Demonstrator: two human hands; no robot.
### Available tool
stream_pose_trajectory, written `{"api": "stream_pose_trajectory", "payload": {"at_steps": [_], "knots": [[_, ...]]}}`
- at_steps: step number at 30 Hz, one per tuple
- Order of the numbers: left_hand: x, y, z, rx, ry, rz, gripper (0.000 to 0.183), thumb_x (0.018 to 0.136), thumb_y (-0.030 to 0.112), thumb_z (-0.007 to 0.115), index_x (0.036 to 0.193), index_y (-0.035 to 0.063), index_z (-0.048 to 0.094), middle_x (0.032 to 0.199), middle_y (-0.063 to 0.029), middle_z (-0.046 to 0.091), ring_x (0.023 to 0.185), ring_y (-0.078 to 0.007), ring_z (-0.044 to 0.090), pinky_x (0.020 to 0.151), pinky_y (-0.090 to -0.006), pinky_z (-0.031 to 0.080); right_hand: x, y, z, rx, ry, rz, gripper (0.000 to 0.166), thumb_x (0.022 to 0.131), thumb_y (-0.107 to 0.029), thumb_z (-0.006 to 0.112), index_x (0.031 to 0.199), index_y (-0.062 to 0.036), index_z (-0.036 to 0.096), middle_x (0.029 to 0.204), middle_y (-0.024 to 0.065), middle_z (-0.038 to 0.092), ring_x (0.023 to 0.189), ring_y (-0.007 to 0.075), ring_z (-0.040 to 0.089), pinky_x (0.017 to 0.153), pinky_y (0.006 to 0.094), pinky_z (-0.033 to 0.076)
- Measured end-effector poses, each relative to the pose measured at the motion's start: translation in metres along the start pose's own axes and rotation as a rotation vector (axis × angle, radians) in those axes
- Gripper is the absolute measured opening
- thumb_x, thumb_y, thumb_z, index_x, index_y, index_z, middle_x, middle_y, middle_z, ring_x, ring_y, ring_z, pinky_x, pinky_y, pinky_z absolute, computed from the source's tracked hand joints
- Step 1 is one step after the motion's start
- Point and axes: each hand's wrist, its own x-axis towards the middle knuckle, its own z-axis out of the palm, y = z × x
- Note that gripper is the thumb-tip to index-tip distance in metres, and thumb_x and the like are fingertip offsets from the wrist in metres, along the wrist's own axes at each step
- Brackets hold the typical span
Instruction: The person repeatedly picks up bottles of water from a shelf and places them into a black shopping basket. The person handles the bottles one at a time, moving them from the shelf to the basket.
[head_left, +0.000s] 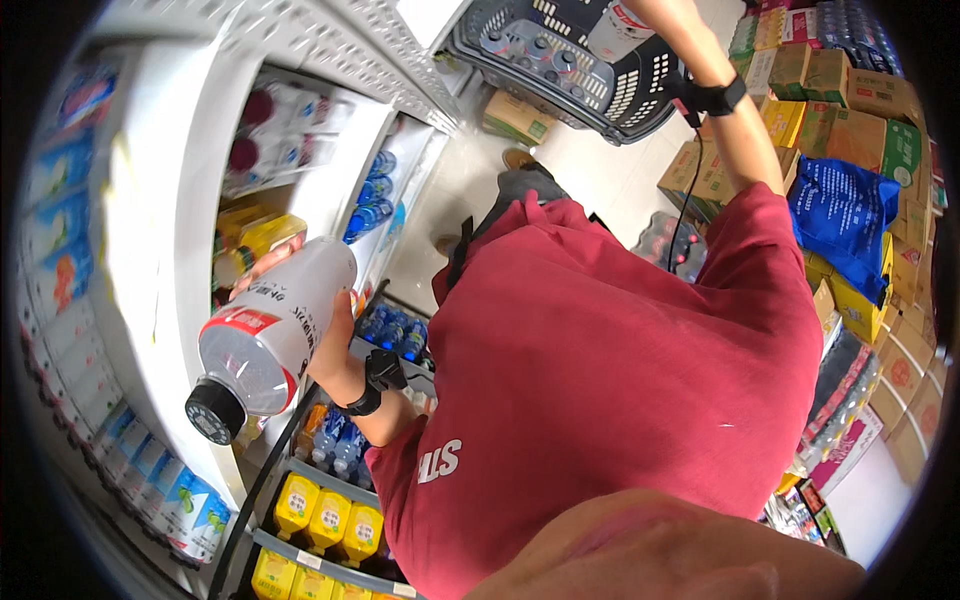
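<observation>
My left hand grips a large clear plastic bottle with a black cap and a white and red label. The bottle is tilted, cap towards the lower left, in front of a white shelf unit. At the top edge, my right hand is partly cut off by the picture. It is closed at the upper end of another white-labelled bottle, which is inside a dark plastic shopping basket. Several clear bottles lie in that basket too.
Blue-capped bottles and yellow drink bottles fill shelves at my left. Cardboard cartons are stacked at my right, with a blue bag on them. A black cable runs from my left wrist. One carton sits below the basket.
</observation>
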Motion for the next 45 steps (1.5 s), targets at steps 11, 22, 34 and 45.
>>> {"api": "stream_pose_trajectory", "payload": {"at_steps": [11,22,34,45], "knots": [[0.030,0.044,0.088,0.207,-0.119,-0.363,0.087,0.074,0.030,0.090,0.136,-0.0007,0.038,0.127,-0.0235,0.062,0.116,-0.0310,0.063,0.100,-0.0444,0.051,-0.151,0.144,0.329,0.149,-0.622,0.675,0.035,0.091,-0.038,0.069,0.106,-0.0067,0.072,0.098,0.0252,0.074,0.099,0.0439,0.071,0.087,0.0520,0.057],[0.027,0.044,0.126,0.178,-0.117,-0.483,0.072,0.069,0.012,0.091,0.129,-0.0018,0.056,0.124,-0.0187,0.066,0.111,-0.0269,0.066,0.097,-0.0396,0.054,-0.212,0.097,0.402,0.430,-0.827,0.713,0.033,0.088,-0.036,0.074,0.100,-0.0063,0.076,0.095,0.0163,0.077,0.087,0.0318,0.076,0.082,0.0411,0.059],[0.041,0.002,0.191,0.162,-0.395,-0.450,0.064,0.072,0.011,0.090,0.127,0.0010,0.059,0.125,-0.0127,0.068,0.113,-0.0195,0.065,0.098,-0.0351,0.053,-0.020,0.104,0.149,1.186,-0.705,0.176,0.032,0.105,-0.034,0.062,0.124,-0.0094,0.070,0.082,-0.0014,0.066,0.063,0.0048,0.055,0.056,0.0215,0.044],[0.128,-0.005,0.353,-0.087,-0.602,0.001,0.077,0.082,0.018,0.086,0.147,0.0058,0.046,0.129,-0.0149,0.065,0.118,-0.0270,0.065,0.100,-0.0381,0.051,0.034,0.052,-0.039,0.631,-0.191,-0.241,0.028,0.088,-0.022,0.075,0.106,-0.0035,0.063,0.080,0.0183,0.066,0.070,0.0362,0.069,0.063,0.0412,0.054]]}}
